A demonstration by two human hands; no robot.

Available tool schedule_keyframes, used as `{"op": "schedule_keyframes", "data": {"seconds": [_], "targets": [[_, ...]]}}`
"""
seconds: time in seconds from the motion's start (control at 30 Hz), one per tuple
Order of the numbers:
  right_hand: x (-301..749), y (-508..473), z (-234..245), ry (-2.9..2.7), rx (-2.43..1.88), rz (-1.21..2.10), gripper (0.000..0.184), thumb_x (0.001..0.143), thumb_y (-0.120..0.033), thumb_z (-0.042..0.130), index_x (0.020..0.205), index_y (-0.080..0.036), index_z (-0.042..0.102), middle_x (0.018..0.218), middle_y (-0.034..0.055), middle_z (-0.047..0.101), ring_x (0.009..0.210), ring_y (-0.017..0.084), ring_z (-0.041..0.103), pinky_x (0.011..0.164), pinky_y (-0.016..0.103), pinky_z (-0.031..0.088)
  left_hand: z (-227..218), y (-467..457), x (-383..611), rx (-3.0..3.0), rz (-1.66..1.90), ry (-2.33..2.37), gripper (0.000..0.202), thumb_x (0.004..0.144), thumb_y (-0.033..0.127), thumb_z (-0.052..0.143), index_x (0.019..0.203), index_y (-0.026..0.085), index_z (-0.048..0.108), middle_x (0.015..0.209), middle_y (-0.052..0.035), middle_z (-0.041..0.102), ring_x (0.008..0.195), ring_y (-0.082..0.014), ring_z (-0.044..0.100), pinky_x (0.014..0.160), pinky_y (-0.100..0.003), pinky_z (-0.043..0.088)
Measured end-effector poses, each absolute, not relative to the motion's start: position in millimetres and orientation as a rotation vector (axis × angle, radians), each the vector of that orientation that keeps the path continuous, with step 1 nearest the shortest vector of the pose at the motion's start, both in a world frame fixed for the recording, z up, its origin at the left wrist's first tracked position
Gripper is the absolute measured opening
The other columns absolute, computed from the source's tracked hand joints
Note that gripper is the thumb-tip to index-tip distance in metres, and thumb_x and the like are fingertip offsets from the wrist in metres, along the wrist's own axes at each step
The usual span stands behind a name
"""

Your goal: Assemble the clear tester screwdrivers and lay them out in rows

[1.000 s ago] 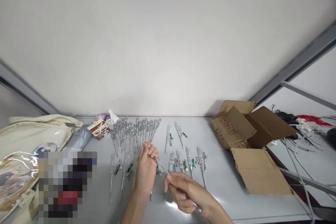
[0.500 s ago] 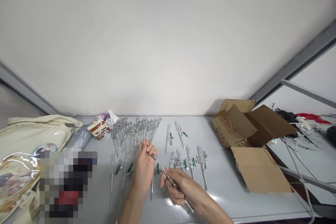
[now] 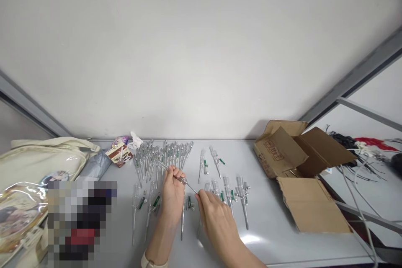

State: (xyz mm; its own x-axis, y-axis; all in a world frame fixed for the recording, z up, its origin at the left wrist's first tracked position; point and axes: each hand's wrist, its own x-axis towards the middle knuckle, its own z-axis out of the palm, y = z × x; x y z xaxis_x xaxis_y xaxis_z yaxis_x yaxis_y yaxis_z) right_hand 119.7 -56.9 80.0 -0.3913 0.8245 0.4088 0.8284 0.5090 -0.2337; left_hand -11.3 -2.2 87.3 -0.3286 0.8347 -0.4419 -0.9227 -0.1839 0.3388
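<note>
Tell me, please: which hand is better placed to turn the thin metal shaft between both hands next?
Probably the right hand: it pinches the shaft, while the left hand grips the tool at the shaft's other visible end.

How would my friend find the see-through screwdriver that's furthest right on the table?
Start at the open cardboard box on the grey table. Move left to the near row of clear-handled screwdrivers, just beyond the right hand. Yours is the screwdriver at the row's right end; unlike its neighbours, it has every other one in the row to its left.
</note>
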Motion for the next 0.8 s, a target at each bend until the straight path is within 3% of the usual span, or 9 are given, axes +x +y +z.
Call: {"op": "schedule_keyframes", "data": {"seconds": [0.23,0.5,0.7,0.8], "targets": [[123,-41,83,-2.298,-1.379,-0.029,0.031,0.104,-0.023,0.031,0.078,-0.022,0.048,0.066,0.0007,0.060,0.056,0.018,0.056,0.051,0.028,0.028,92,8,-14,-0.178,1.749,0.653,0.022,0.091,0.003,0.043,0.074,0.015,0.051,0.066,0.0044,0.043,0.055,-0.0055,0.047,0.055,-0.017,0.045],[124,-35,82,-2.319,-1.427,0.035,0.032,0.103,-0.024,0.031,0.076,-0.022,0.049,0.066,0.0004,0.059,0.055,0.018,0.057,0.050,0.027,0.027,90,4,-5,-0.166,1.657,0.739,0.025,0.087,0.003,0.047,0.068,0.017,0.056,0.072,-0.0038,0.058,0.074,-0.0130,0.062,0.078,-0.028,0.056],[136,-24,87,-2.221,-1.571,0.337,0.035,0.103,-0.033,0.029,0.077,-0.022,0.049,0.066,0.0007,0.060,0.053,0.017,0.057,0.050,0.026,0.030,84,9,-10,-0.191,1.712,0.758,0.028,0.089,0.004,0.046,0.067,0.018,0.056,0.072,-0.0028,0.059,0.076,-0.0118,0.064,0.089,-0.029,0.056],[167,-12,80,-2.027,-1.686,0.466,0.036,0.102,-0.036,0.026,0.087,-0.020,0.055,0.070,0.0036,0.063,0.056,0.018,0.059,0.054,0.026,0.037,81,8,-14,-0.215,1.722,0.758,0.029,0.090,0.003,0.043,0.068,0.018,0.055,0.073,-0.0033,0.059,0.077,-0.0115,0.065,0.089,-0.028,0.057]]}}
